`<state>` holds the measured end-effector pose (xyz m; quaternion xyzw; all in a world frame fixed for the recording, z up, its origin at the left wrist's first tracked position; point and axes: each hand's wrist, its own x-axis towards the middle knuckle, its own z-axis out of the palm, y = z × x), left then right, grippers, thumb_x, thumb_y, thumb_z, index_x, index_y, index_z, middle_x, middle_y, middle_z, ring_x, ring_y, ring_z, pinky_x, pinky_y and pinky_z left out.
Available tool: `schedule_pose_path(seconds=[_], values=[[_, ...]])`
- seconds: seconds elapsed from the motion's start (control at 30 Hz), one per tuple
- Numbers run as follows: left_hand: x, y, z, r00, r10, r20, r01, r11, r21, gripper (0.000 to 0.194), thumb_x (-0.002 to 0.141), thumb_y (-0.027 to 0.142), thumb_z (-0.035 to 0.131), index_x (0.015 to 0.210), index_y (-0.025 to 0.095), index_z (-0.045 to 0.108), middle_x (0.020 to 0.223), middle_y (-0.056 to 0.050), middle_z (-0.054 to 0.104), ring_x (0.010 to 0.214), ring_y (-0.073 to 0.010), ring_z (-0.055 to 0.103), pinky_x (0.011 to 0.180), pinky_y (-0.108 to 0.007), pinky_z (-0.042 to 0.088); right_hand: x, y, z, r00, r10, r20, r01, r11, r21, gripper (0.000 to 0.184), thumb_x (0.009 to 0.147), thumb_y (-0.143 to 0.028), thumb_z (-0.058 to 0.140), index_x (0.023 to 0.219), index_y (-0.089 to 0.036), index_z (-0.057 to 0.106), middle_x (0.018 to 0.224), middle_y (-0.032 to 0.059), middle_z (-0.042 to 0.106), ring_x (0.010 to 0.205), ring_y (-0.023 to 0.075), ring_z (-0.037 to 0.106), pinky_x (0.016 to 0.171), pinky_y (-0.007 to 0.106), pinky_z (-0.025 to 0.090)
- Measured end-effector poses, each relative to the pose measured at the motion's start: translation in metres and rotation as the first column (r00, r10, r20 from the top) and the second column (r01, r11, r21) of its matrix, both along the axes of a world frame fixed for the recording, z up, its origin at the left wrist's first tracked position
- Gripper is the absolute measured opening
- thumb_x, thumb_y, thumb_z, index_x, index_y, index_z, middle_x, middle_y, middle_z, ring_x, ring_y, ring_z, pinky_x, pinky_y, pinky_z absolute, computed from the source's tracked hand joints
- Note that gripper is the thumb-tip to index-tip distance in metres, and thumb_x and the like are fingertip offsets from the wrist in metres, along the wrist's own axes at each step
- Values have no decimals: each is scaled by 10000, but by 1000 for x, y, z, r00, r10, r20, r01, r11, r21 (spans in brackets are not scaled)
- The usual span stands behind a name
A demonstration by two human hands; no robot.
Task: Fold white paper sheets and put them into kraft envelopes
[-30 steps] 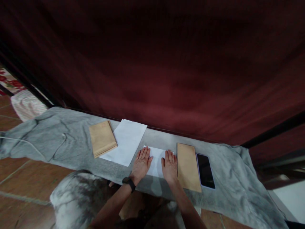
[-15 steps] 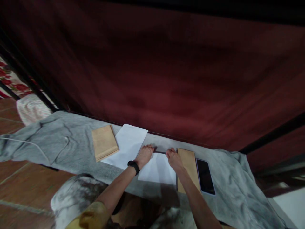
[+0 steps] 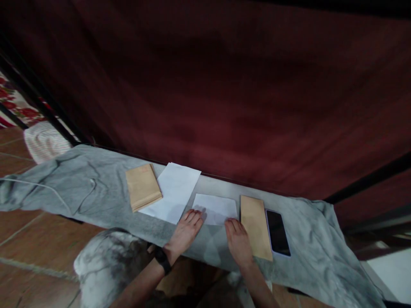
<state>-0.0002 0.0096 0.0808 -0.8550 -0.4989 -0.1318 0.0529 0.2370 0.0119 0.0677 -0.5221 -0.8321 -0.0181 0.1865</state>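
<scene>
A white sheet of paper [image 3: 215,207], which looks folded over, lies on the grey cloth in front of me. My left hand [image 3: 186,230], with a dark band on the wrist, has its fingers bent together over the paper's near left corner. At the near right corner, my right hand [image 3: 237,238] holds the edge with its fingertips. The thumbs are mostly hidden. Just left of the folded sheet lie larger white sheets [image 3: 178,188]. A brown paper envelope [image 3: 255,226] is right beside my right hand.
A stack of brown envelopes [image 3: 143,186] overlaps the larger white sheets on the left. A phone [image 3: 278,233] lies right of the single envelope. The grey cloth [image 3: 109,179] covers the narrow bench, with a thin white cable [image 3: 54,192] across it. Dark red fabric [image 3: 205,107] hangs behind.
Both hands have come back toward me from the sheet's far edge to its near corners. The sheet now lies flatter and farther back. The view has shifted slightly.
</scene>
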Motion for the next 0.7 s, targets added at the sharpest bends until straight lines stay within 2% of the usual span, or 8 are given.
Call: schedule_pose_path(seconds=[0.07,0.13,0.2,0.33,0.37,0.43,0.53,0.7], values=[[0,-10,-19,1000,-2,-5,2,999,-47,329,891,24,456,1091,202,646,1230,-59,640,1183,-216,563,1117,-398,374,-2,-13,-21,999,-12,-34,11,999,-44,344,931,-32,391,1072,-215,646,1019,67,679,996,218,628,932,347,484],[-1,-16,-29,1000,8,27,-6,996,-88,380,872,6,459,1148,200,634,1253,-58,640,1204,-213,562,1113,-398,386,-1,-23,-34,994,-10,-107,1,997,-77,320,941,-49,391,1039,-222,642,988,55,683,968,204,640,919,342,496],[-2,-18,-32,995,39,88,-27,990,-142,419,842,-10,471,1165,199,635,1267,-61,644,1215,-216,566,1101,-398,404,0,-28,-40,982,9,-190,-27,995,-94,300,943,-70,398,1033,-225,638,1000,52,687,972,197,647,920,346,504],[6,-13,-27,956,180,230,-114,956,-272,339,820,8,486,1005,212,684,1180,-47,697,1131,-196,629,1021,-351,478,-4,-22,-41,939,-11,-344,-33,992,-123,288,948,-150,418,1115,-218,643,1114,69,686,1076,199,636,971,362,501],[12,-9,-26,948,193,252,-123,955,-271,332,834,33,487,1036,210,682,1219,-53,687,1163,-197,617,1035,-352,471,-9,-16,-39,926,-34,-375,-18,991,-136,303,961,-180,409,1155,-210,639,1158,78,680,1114,198,625,990,363,495],[26,1,-27,950,172,263,-115,969,-217,386,882,103,476,1227,191,625,1400,-81,584,1319,-217,511,1120,-394,400,-21,0,-37,907,-79,-414,13,987,-161,361,994,-241,365,1244,-181,618,1268,101,650,1202,195,585,1039,366,470],[47,19,-38,964,180,197,-154,978,-141,491,948,186,399,1431,123,459,1542,-148,415,1446,-255,349,1172,-472,316,-42,23,-38,923,-85,-375,16,983,-185,461,1029,-306,291,1372,-129,544,1447,125,533,1363,204,454,1136,409,381],[57,36,-66,967,248,58,-240,964,-115,537,947,184,358,1479,133,411,1562,-143,383,1471,-272,297,1192,-519,238,-55,39,-56,982,-121,-147,93,978,-186,508,1052,-380,258,1472,-162,440,1573,100,363,1469,240,290,1201,490,226]])
